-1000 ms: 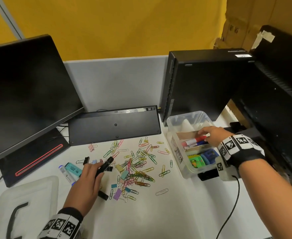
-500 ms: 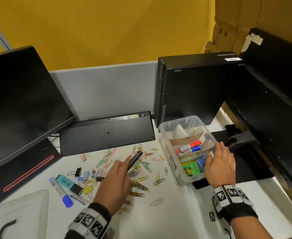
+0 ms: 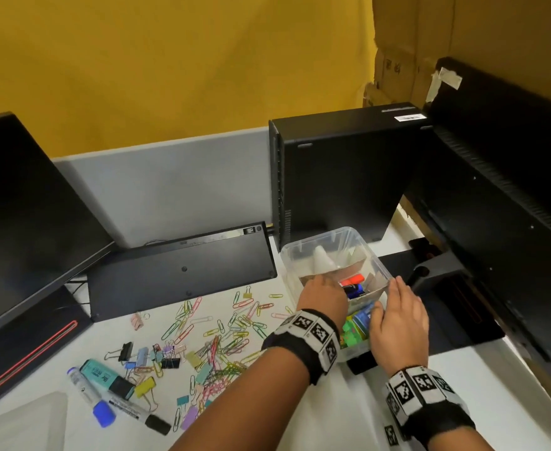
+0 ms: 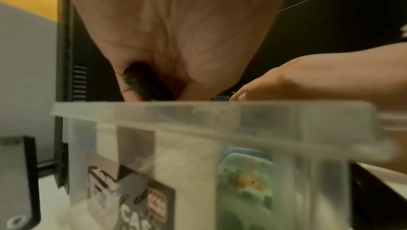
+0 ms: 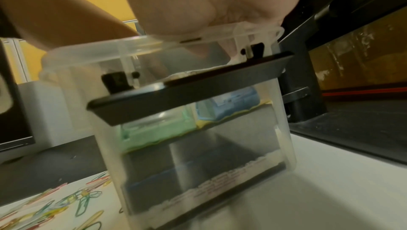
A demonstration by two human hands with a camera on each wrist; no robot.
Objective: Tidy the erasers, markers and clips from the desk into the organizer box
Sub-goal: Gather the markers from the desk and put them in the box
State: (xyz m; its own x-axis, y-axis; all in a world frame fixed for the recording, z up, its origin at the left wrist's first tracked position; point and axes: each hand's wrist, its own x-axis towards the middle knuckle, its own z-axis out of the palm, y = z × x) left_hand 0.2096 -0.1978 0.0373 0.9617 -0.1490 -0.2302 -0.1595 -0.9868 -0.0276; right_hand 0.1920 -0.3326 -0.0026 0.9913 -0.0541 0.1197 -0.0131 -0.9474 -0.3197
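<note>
The clear organizer box (image 3: 332, 236) stands in front of the PC tower. Inside it lie a red marker (image 3: 352, 280), a blue marker (image 3: 355, 291) and green and blue erasers (image 3: 354, 333). My left hand (image 3: 323, 294) reaches over the box's middle compartment and grips a black marker (image 4: 144, 84), which the head view hides under the hand. My right hand (image 3: 398, 320) rests with straight fingers on the box's near right rim (image 5: 154, 42). Several paper clips (image 3: 222, 330), binder clips (image 3: 166, 356), a teal highlighter (image 3: 105, 377) and two more markers (image 3: 88, 398) lie on the desk to the left.
A black keyboard (image 3: 183, 271) leans against the partition behind the clips. A monitor (image 3: 23, 222) stands at the left, the PC tower (image 3: 342, 177) behind the box, and a black monitor base (image 3: 446, 307) to its right. A clear lid (image 3: 23, 424) lies at the near left.
My left hand carried the black marker from the clip pile rightwards to above the box. My right hand left the markers in the box and settled on its near right rim.
</note>
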